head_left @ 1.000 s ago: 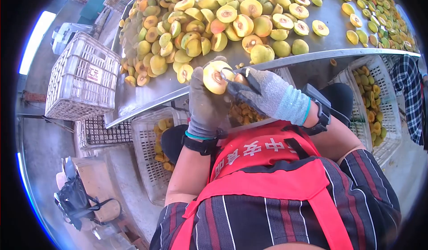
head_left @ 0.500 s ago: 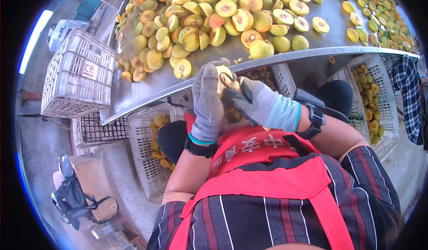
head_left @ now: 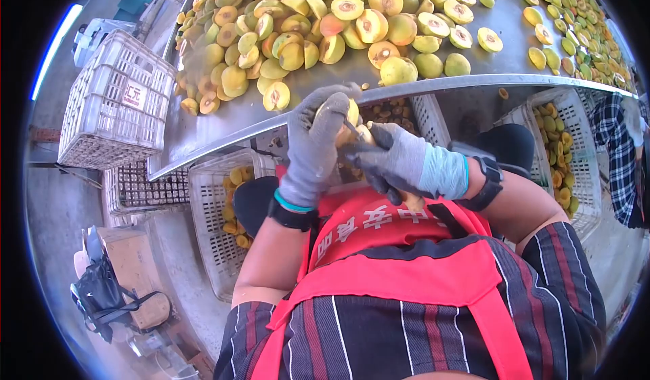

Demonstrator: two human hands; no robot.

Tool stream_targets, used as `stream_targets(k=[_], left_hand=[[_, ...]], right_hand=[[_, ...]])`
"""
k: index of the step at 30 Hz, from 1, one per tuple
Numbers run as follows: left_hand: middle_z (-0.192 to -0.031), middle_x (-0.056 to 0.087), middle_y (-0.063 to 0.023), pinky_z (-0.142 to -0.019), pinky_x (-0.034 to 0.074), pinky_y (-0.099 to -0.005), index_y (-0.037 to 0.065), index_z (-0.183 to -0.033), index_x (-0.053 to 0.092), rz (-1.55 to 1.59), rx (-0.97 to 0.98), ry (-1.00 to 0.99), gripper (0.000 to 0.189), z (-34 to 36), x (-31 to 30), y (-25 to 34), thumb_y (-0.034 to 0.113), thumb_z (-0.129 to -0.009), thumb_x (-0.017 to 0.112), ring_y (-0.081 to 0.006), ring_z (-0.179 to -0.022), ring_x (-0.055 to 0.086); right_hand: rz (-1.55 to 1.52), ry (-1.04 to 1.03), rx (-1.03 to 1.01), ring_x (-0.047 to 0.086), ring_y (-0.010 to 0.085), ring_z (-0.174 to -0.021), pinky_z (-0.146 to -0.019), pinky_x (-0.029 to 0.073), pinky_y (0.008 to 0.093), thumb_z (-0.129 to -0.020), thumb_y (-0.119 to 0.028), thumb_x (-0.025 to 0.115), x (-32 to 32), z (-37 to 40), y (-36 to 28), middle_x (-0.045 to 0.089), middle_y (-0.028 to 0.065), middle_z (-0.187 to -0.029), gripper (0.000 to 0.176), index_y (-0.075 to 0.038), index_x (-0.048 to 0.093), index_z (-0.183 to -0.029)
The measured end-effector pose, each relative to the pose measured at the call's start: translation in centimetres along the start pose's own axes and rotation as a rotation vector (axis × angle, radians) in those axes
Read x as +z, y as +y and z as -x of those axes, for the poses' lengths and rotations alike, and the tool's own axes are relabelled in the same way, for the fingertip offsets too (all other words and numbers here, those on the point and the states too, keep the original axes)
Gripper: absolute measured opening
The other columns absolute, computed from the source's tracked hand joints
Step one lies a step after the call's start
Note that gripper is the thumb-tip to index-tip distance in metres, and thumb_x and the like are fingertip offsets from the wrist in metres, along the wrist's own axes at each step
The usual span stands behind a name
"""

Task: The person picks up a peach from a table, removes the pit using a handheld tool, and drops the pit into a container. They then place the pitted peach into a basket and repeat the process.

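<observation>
- Curling around a yellow fruit piece [head_left: 352, 112], the fingers of the left hand [head_left: 308, 151] are drawn in firmly; the fruit sits in that grip, just in front of the tabletop's near edge. The glove is grey knit with a teal cuff, and it hides much of the fruit's rounded side.
- The fingers of the right hand [head_left: 399, 160] are closed about a slim tool [head_left: 412, 202]. Its pale, wood-like handle end sticks out below the fist; the other end is dark and thin, up against the fruit, the exact contact partly covered. This glove has darker, coated-looking fingers.
- Behind both hands hangs a smooth red apron [head_left: 386, 271] with white lettering, over a striped woven shirt [head_left: 393, 332].
- A perforated plastic crate [head_left: 431, 117] with fruit pieces lies beneath, partly blocked by the gloves.
- Beyond runs the metal tabletop [head_left: 512, 55], grey with a raised lip between hands and fruit. A heap of halved fruit [head_left: 291, 56] covers much of it, cut faces showing brown centres.
- Fruit-filled lattice crates stand below, a left crate [head_left: 208, 221] and a right crate [head_left: 588, 151].
- Farther left: a labelled white crate [head_left: 115, 126] and a cardboard box [head_left: 128, 244] with a black bag [head_left: 100, 290].
- At far right, a checked cloth sleeve [head_left: 619, 166].
</observation>
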State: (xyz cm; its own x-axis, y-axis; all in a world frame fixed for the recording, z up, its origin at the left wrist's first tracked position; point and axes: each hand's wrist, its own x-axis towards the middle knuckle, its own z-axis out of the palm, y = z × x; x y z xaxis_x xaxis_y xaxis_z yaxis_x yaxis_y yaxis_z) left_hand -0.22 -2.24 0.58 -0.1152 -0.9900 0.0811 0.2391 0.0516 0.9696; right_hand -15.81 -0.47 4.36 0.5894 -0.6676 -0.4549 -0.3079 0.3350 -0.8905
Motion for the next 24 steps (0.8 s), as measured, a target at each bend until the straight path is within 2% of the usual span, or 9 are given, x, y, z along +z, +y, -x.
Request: stream_targets(k=[2, 4, 6, 8, 10, 13, 19, 22, 24], left_hand=[[-0.096, 0.063, -0.0078, -0.077, 0.045, -0.0246, -0.002, -0.096, 0.061, 0.078, -0.008, 0.055, 0.020, 0.4, 0.9, 0.4, 0.014, -0.086, 0.055, -0.0108, -0.082, 0.055], [-0.094, 0.063, -0.0075, -0.072, 0.046, -0.0246, -0.002, -0.094, 0.062, -0.225, 0.155, 0.026, 0.020, 0.2, 0.5, 0.1, 0.015, -0.087, 0.054, -0.0105, -0.077, 0.055], [-0.092, 0.063, -0.0075, -0.071, 0.046, -0.0250, -0.002, -0.093, 0.063, -0.176, -0.010, -0.058, 0.021, -0.2, -0.1, 0.1, 0.015, -0.087, 0.053, -0.0102, -0.076, 0.055], [-0.090, 0.063, -0.0076, -0.070, 0.046, -0.0254, -0.002, -0.092, 0.063, -0.126, -0.169, -0.141, 0.021, -0.5, -0.8, 0.4, 0.016, -0.087, 0.053, -0.0099, -0.076, 0.055], [-0.087, 0.063, -0.0060, -0.069, 0.046, -0.0242, -0.002, -0.093, 0.064, -0.038, -0.283, -0.308, 0.024, -0.6, -1.5, 0.7, 0.018, -0.086, 0.053, -0.0093, -0.075, 0.055], [-0.097, 0.064, -0.0106, -0.078, 0.046, -0.0275, -0.004, -0.094, 0.064, -0.229, -0.286, -0.385, 0.033, -0.8, -2.0, 0.9, 0.025, -0.086, 0.051, -0.0151, -0.084, 0.059], [-0.094, 0.065, -0.0114, -0.076, 0.047, -0.0264, -0.005, -0.094, 0.064, -0.059, -0.206, -0.258, 0.034, -0.1, -1.1, 0.8, 0.026, -0.086, 0.051, -0.0151, -0.082, 0.060], [-0.089, 0.065, -0.0108, -0.071, 0.048, -0.0253, -0.004, -0.093, 0.064, -0.010, -0.184, -0.194, 0.033, 0.1, -1.1, -0.1, 0.025, -0.087, 0.051, -0.0147, -0.077, 0.060], [-0.090, 0.065, -0.0097, -0.073, 0.047, -0.0261, -0.003, -0.093, 0.065, -0.046, -0.166, -0.160, 0.028, -0.1, -0.9, -0.2, 0.022, -0.086, 0.054, -0.0135, -0.079, 0.059]], right_hand=[[-0.175, 0.009, 0.009, 0.054, 0.0164, -0.040, -0.036, 0.044, 0.0312, -0.088, -0.023, 0.053, 0.3, 0.1, 0.0, 0.056, 0.0074, -0.059, 0.021, -0.003, 0.054, -0.093], [-0.091, 0.025, -0.020, 0.058, 0.0200, -0.047, -0.044, 0.047, 0.0347, -0.087, -0.024, 0.053, 0.4, -0.3, 1.3, 0.058, 0.0102, -0.064, 0.023, -0.002, 0.055, -0.091], [0.734, 0.334, -0.557, 0.061, 0.0250, -0.056, -0.054, 0.050, 0.0367, -0.085, -0.027, 0.052, 0.4, -1.2, 2.9, 0.059, 0.0130, -0.068, 0.026, -0.002, 0.055, -0.091], [0.708, 0.295, -0.435, 0.062, 0.0291, -0.066, -0.062, 0.050, 0.0378, -0.084, -0.029, 0.051, 0.0, -1.3, 2.7, 0.060, 0.0150, -0.073, 0.029, -0.001, 0.054, -0.092], [0.214, -0.056, -0.137, 0.052, 0.0123, -0.042, -0.036, 0.039, 0.0272, -0.086, -0.029, 0.057, -0.6, -0.6, 0.9, 0.053, 0.0057, -0.058, 0.028, -0.003, 0.054, -0.092], [0.010, -0.250, 0.042, 0.048, 0.0107, -0.039, -0.035, 0.037, 0.0247, -0.088, -0.028, 0.056, -1.2, -0.4, 1.0, 0.050, 0.0044, -0.056, 0.024, -0.004, 0.054, -0.090], [-0.511, -0.396, 0.059, 0.043, 0.0085, -0.036, -0.032, 0.035, 0.0215, -0.089, -0.027, 0.054, -1.7, -0.5, 2.5, 0.047, 0.0014, -0.055, 0.022, -0.005, 0.054, -0.087], [-0.618, -0.383, 0.121, 0.043, 0.0088, -0.036, -0.032, 0.035, 0.0215, -0.090, -0.030, 0.053, -1.3, -0.6, 2.7, 0.048, 0.0016, -0.055, 0.025, -0.005, 0.053, -0.085], [-0.167, -0.161, 0.051, 0.043, 0.0093, -0.035, -0.031, 0.034, 0.0218, -0.091, -0.032, 0.052, -0.2, -0.6, 2.2, 0.048, 0.0016, -0.055, 0.027, -0.006, 0.052, -0.085]])
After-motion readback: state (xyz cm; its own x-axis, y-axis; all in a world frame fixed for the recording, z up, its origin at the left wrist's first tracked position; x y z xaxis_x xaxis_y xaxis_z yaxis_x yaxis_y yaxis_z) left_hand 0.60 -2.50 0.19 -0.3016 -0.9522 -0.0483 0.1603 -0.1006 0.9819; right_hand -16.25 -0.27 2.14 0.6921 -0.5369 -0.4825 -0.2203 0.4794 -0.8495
